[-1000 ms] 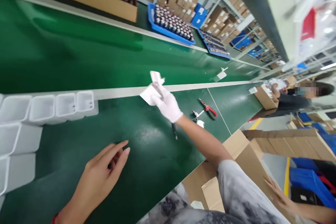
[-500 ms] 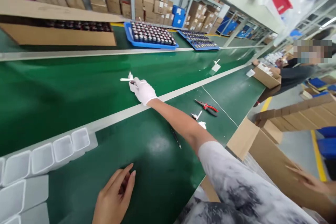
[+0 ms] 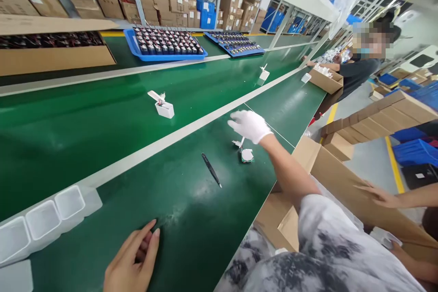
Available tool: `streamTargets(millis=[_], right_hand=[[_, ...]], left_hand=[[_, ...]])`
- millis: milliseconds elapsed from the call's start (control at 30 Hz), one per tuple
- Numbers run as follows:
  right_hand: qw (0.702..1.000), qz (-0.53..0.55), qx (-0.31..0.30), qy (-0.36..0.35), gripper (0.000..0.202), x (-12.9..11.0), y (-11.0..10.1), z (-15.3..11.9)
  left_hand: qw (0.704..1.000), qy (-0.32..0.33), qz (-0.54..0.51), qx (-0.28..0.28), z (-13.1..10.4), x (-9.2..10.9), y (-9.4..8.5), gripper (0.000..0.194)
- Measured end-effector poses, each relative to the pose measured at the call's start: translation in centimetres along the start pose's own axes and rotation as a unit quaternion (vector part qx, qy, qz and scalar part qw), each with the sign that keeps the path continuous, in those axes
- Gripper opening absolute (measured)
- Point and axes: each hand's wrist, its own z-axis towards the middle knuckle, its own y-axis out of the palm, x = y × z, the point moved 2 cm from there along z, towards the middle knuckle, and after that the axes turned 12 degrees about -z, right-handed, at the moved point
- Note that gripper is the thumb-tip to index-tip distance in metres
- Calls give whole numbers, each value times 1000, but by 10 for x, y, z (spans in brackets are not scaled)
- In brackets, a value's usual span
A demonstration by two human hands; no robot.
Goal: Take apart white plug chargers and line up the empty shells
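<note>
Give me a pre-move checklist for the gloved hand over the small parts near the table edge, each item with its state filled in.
1. Right hand empty: ok, nothing visible in it.
2. Small white parts within reach below it: ok.
3. Black tweezers lying apart from the hand: ok.
4. Left hand resting on the green table: ok.
5. White piece sitting on the belt: ok.
6. Pliers in view: cannot tell.

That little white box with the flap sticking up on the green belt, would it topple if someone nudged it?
Probably. The white box looks small and thin-walled, so likely light enough to slide or tip on the smooth green belt. Its raised flap leans to one side, which may make it catch or bend easily.
</note>
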Motion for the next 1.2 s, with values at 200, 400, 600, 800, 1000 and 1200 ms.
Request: streamTargets(millis=[200,400,600,800,1000,1200], right_hand=[[985,-32,-165,29,70,57,51,-53],[984,-6,-174,-36,82,56,70,-64],[985,33,-169,24,55,58,79,-50],[979,168,-114,-16,39,60,92,-59],[797,571,-196,-29,63,61,101,-73],[692,684,-229,-30,66,26,83,-73]], left_hand=[[998,-7,33,-46,4,1,-1,29],[992,-3,122,-17,6,21,-25,30],[944,14,314,102,47,26,-56,44],[929,-59,360,60,66,11,-63,43],[928,-36,342,141,68,4,-57,28],[971,78,217,63,48,26,-26,13]])
